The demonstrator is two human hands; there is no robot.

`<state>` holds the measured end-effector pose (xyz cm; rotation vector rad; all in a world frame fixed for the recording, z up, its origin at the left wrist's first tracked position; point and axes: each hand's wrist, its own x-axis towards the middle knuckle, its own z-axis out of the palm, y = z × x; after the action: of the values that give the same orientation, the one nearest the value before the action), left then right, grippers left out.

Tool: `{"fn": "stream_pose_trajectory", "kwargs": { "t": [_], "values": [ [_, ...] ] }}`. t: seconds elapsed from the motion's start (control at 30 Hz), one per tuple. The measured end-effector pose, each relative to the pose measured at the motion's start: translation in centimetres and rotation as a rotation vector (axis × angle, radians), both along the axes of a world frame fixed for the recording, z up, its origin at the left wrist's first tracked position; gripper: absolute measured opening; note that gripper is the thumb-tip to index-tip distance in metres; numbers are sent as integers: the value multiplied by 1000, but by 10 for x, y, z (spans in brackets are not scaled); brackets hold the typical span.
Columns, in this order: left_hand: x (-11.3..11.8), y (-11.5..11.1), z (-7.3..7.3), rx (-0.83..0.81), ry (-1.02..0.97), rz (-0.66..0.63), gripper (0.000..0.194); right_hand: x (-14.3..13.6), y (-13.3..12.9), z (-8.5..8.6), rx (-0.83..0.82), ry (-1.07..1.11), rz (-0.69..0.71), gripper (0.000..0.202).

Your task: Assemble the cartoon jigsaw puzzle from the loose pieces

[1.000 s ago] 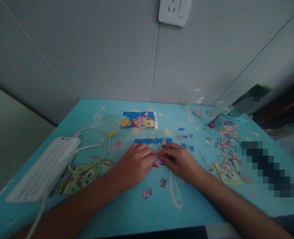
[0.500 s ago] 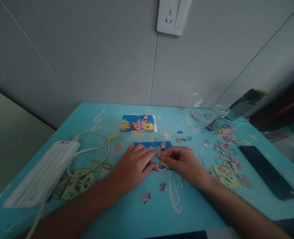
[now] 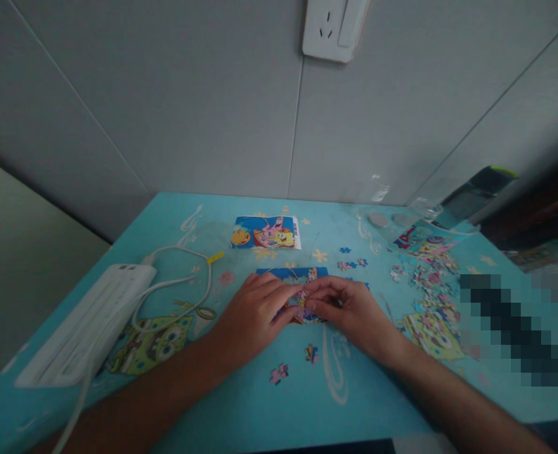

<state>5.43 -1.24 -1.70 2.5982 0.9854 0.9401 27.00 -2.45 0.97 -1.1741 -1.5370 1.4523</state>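
Observation:
My left hand (image 3: 255, 315) rests on the left part of a partly assembled jigsaw puzzle (image 3: 318, 273), its fingertips near the middle. My right hand (image 3: 349, 309) pinches with thumb and fingers over the puzzle, close to the left fingertips. What lies between the right fingertips is too small to make out. Behind the puzzle lies a printed picture card (image 3: 267, 233) with cartoon figures. Two loose clusters of pieces, a pink one (image 3: 279, 373) and a darker one (image 3: 311, 353), lie in front of it.
On the left are a white power strip (image 3: 89, 321) and a looping white cable (image 3: 209, 284). More loose pieces (image 3: 430, 277) are heaped on the right, beside a picture-covered container (image 3: 425, 239). Clear plastic containers stand near the wall. A pixelated dark object lies far right.
The camera view has shifted slightly. The right fingers have curled a little over the puzzle, and the left hand stays almost in place.

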Motion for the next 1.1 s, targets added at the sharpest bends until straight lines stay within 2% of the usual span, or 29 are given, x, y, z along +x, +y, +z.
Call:
{"fn": "stream_pose_trajectory", "kwargs": {
  "t": [0.5, 0.7, 0.87, 1.1],
  "values": [
    [-1, 1, 1, -5, 55, 26, 16, -1, 0, 0, 11, -79, 18, 18],
    [-4, 2, 3, -1, 109, 93, 13, 16, 10, -1, 99, -187, -155, 22],
    [-3, 2, 1, -38, 158, 72, 13, 28, 17, 3, 172, -227, -283, 24],
    [-1, 1, -2, -52, 219, 54, 15, 22, 13, -2, 185, -289, -195, 21]
  ]
}}
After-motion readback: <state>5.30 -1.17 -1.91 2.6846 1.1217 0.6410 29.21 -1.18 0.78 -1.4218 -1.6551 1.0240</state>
